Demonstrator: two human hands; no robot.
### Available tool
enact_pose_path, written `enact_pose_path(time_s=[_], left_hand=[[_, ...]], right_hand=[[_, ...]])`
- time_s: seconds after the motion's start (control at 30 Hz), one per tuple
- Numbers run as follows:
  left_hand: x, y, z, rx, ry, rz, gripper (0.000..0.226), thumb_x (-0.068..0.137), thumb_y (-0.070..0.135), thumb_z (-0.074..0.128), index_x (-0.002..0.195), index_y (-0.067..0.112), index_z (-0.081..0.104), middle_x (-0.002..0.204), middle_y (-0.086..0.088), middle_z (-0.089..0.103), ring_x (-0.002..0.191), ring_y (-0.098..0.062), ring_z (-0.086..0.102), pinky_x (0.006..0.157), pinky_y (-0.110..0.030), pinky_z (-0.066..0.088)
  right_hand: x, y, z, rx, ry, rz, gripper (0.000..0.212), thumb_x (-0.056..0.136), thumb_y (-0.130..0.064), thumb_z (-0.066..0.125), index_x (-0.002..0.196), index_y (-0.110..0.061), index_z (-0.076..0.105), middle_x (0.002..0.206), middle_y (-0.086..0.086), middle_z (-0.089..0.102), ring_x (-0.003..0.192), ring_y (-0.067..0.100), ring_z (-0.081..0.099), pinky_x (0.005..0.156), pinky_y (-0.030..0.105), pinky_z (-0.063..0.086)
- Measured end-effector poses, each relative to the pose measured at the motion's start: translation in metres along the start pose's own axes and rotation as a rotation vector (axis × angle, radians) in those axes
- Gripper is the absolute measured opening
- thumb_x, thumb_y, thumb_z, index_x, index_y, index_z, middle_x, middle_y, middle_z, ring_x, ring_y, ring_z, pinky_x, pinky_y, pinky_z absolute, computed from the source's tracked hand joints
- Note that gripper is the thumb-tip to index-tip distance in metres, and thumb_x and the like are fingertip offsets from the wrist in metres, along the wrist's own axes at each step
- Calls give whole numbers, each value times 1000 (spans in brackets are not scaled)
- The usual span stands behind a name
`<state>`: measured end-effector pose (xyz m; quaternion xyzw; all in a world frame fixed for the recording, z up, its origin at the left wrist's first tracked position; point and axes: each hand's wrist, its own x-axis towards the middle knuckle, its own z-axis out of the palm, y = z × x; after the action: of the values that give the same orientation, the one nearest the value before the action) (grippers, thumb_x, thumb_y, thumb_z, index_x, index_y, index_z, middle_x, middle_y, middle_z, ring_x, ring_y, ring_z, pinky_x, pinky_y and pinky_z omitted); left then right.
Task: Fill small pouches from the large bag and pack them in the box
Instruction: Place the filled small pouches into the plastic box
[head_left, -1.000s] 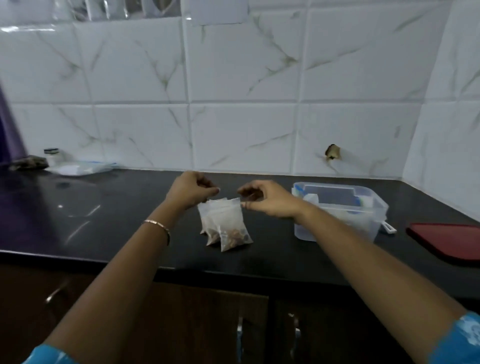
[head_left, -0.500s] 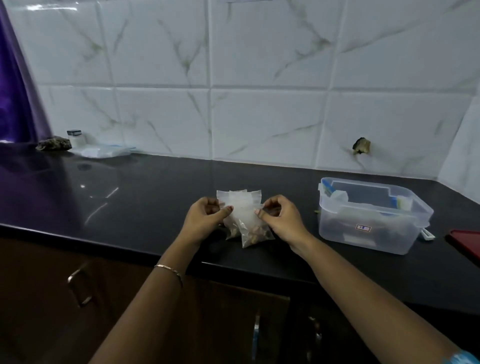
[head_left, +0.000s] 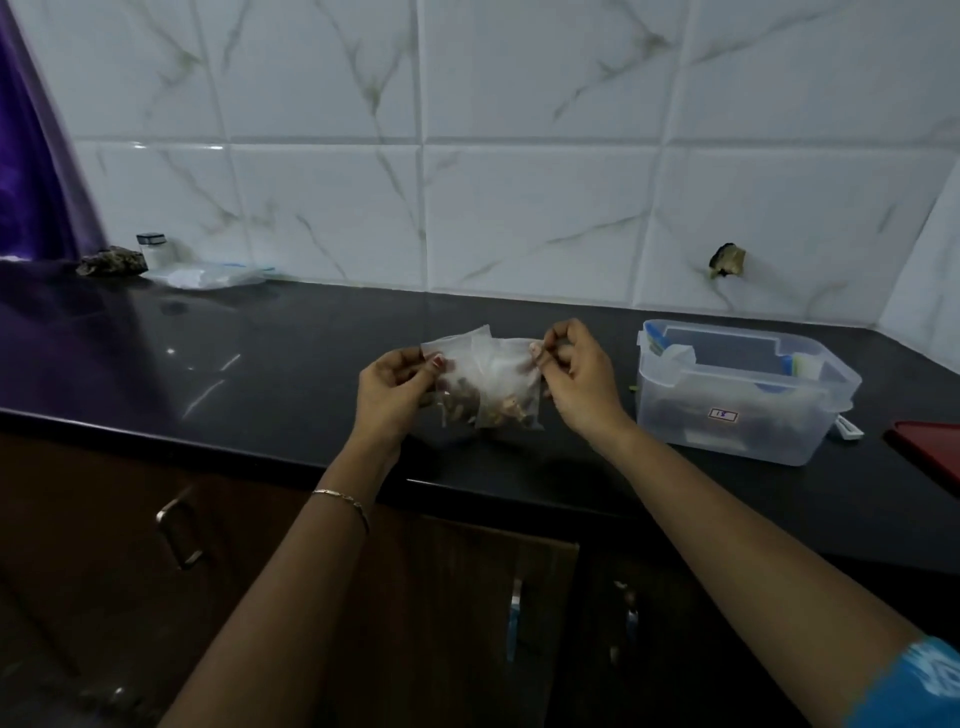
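Now pouches (head_left: 498, 376) slightly wider apart

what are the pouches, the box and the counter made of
Pouches: thin clear plastic film, apparently; the contents show through and it creases. Box: stiff translucent plastic, slightly frosted. Counter: probably polished dark stone, since it reflects light glints.

Dim interior, soft glare streaks on the dark table (head_left: 208, 364), bright tiled wall (head_left: 519, 208), wide-angle bending at edges, cabinets (head_left: 441, 597) murky.
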<state>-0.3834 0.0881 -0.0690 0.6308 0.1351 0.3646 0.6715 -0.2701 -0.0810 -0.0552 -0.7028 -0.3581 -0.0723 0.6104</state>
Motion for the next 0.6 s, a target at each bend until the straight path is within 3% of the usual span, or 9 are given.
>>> enact_pose_path(time_s=[0.1,0.17,0.33,0.43,0.5,0.6], left_hand=[[-2,8,6,-53,21,41,15,88,10,68,102,7,63,95,-11,72,80,-16,68,65,-25,57],[-2,20,16,-74,-2,59,9,89,10,67,95,12,61,91,-8,71,76,-15,67,64,-27,56],[0,56,64,-96,-168,74,7,94,9,61,94,13,54,88,-3,70,70,-16,69,64,-31,59],[0,72,104,-62,-309,73,6,96,9,56,94,13,52,88,-3,71,69,-15,69,66,-29,59],[1,78,132,-13,-384,86,8,97,9,55,92,14,51,90,-5,71,66,-13,68,64,-27,57],[7,79,167,110,-481,140,10,97,10,55,90,15,51,98,-10,74,77,-23,68,71,-29,54]], right_hand=[[7,-22,-13,-30,30,-86,27,97,-3,50,87,-27,44,84,6,68,76,14,68,65,46,58],[13,-40,-28,-49,72,-120,28,97,-2,48,89,-28,43,89,11,68,79,24,69,66,51,57],[30,-71,-93,-83,221,-156,32,96,3,46,87,-28,42,92,16,70,75,22,69,63,46,56],[34,-78,-140,-121,319,-131,31,95,3,50,86,-26,45,90,13,71,75,17,68,58,32,58],[36,-76,-171,-176,343,-114,24,95,1,50,91,-23,50,88,10,71,75,17,68,58,28,56],[37,-67,-209,-269,298,-51,22,96,-1,50,106,-19,58,97,13,70,79,25,68,61,29,56]])
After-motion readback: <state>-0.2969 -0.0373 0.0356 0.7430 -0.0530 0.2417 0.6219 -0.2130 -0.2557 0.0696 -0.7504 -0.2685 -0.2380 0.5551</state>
